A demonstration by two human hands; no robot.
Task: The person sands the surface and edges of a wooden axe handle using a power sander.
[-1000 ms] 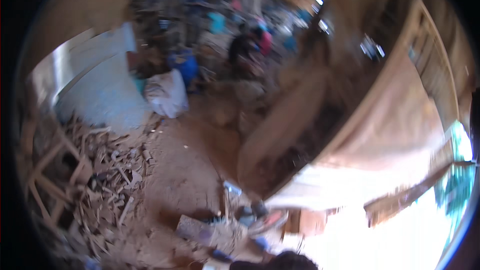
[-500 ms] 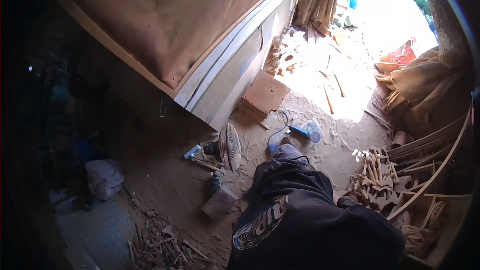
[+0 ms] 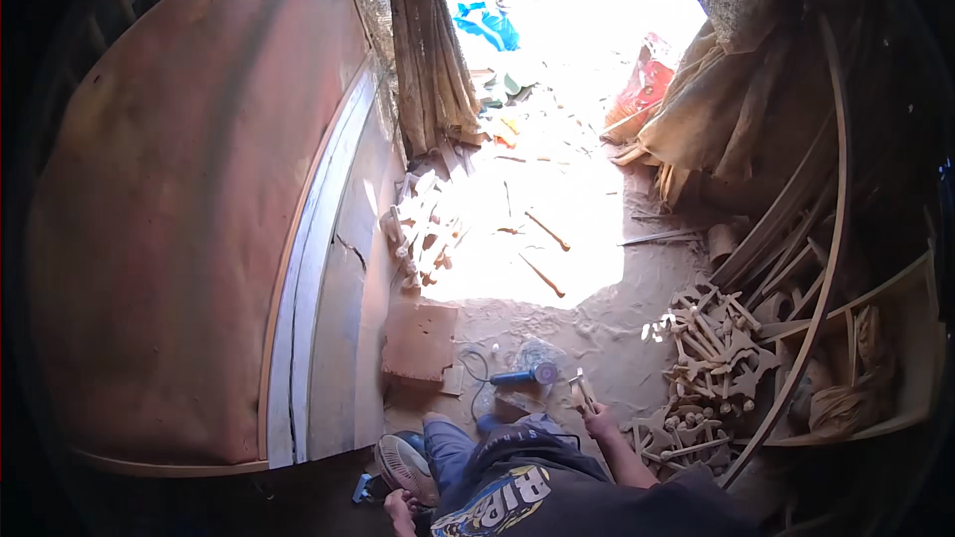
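My right hand (image 3: 601,422) is closed round a pale carved wooden piece (image 3: 583,395), raised in front of me to the right. Down at the lower left, my left hand (image 3: 401,509) is beside a round fan (image 3: 406,467). Its fingers look bent in, and whatever they may hold is too small to make out. A blue angle grinder (image 3: 515,377) with a round disc lies on the dusty floor beyond my knees, its cord looping to the left. Close to my right forearm is a heap of carved wooden pieces (image 3: 711,348).
A brown block (image 3: 420,341) stands by the large panel (image 3: 199,239) on the left. More wooden pieces (image 3: 428,229) lie in sunlight beyond it. On the right, a long curved strip (image 3: 836,189) rises past a wooden crate (image 3: 905,423). Cloth hangs at the bright opening.
My view has swung up and to the left. Both hands have come into sight, the right one with the wooden piece. The grinder stays on the floor.
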